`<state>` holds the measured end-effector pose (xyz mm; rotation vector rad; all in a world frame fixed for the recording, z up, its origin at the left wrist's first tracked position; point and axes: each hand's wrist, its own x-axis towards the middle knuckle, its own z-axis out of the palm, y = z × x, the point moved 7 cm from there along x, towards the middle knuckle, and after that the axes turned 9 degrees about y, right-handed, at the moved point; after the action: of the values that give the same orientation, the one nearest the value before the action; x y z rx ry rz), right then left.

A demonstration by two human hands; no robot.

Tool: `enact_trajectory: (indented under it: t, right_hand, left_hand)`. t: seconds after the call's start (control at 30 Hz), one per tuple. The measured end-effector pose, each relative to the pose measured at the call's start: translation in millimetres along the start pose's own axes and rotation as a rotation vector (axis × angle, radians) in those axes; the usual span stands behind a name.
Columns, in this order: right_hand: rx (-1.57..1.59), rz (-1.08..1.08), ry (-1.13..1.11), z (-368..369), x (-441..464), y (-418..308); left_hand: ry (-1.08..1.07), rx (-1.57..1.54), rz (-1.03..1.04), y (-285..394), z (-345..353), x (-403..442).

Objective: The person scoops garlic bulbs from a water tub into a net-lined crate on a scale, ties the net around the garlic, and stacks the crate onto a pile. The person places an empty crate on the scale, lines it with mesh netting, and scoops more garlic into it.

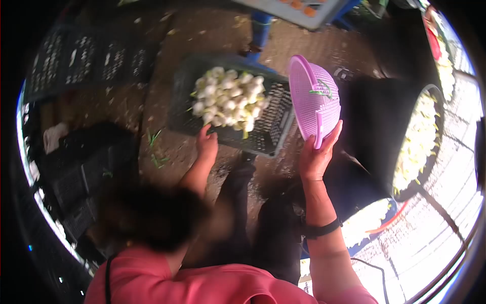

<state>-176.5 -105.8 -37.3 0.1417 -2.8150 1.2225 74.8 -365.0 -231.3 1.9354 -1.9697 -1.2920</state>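
My right hand (321, 154) grips a pink plastic colander (329, 99) by its lower rim. The colander is tipped on its side to the right of a dark plastic crate (281, 137), with green shreds stuck to its outside. In the crate lies a heap of white, bulb-like vegetables (228, 99) with yellowish-green bits; I cannot tell their exact kind. My left hand (206, 144) is at the crate's near rim, close to the heap, its thumb and a finger apart. The other fingers of that hand are hidden.
Dark tubs on the right hold pale, yellowish-white pieces (417, 144). A blue basin (362, 245) with similar pieces stands lower right. Dark crates (81, 63) lie to the left. A grey tabletop (288, 12) on blue legs is at the top. Green scraps (158, 159) litter the floor.
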Motion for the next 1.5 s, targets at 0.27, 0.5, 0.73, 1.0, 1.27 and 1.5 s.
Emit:
enact_trajectory:
  t: [0.27,0.5,0.73,1.0,1.27,1.5]
  right_hand:
    - [0.371,0.646,0.367,-256.3,37.1,149.5]
    - [-0.31,0.803,0.549,-436.0,131.0,316.7]
    - [-0.377,1.032,0.232,-388.8,166.2,430.0]
    - [0.286,1.229,-0.076,-305.0,190.3,532.4]
    - [0.755,1.192,0.028,-310.2,172.0,486.7]
    - [0.79,1.144,0.007,-272.2,195.7,496.1]
  left_hand:
    - [-0.52,-0.339,0.054,148.4,106.2,-116.8]
    - [-0.995,-0.478,0.502,380.9,288.0,-329.4]
    - [-0.269,0.61,1.024,480.1,432.3,-396.5]
    - [-0.64,0.137,1.209,484.7,442.2,-434.7]
    - [-0.96,0.255,0.192,429.0,595.7,-397.1]
    - [-0.973,0.124,0.158,415.6,611.9,-399.8]
